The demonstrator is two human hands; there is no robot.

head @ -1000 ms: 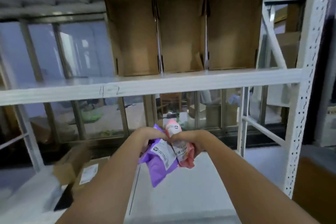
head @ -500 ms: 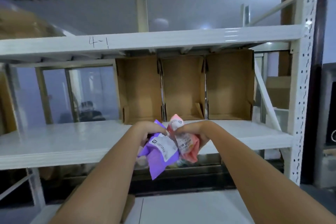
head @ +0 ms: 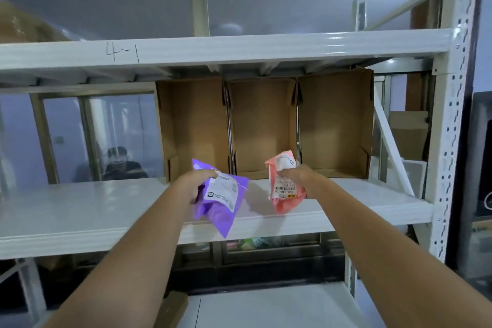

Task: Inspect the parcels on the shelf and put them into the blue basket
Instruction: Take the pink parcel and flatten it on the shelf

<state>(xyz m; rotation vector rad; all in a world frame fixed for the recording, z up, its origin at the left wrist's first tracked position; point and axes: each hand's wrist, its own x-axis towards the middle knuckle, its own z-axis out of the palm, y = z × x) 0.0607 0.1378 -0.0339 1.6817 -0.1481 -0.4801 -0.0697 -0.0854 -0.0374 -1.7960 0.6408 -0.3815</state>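
Observation:
My left hand grips a purple parcel with a white label; the bag hangs down over the front edge of the white shelf. My right hand grips a pink parcel with a white barcode label, held just above the shelf board. The two parcels are apart, about a hand's width between them. No blue basket is in view.
Three open cardboard bins stand side by side at the back of the shelf, right behind my hands. An upper shelf beam marked "4-1" runs overhead. A white upright post bounds the right. A person sits behind the glass at left.
The camera tilted up from the lower shelf level to this one. My hands, held together with both parcels a second ago, have spread apart, purple going left and pink going right.

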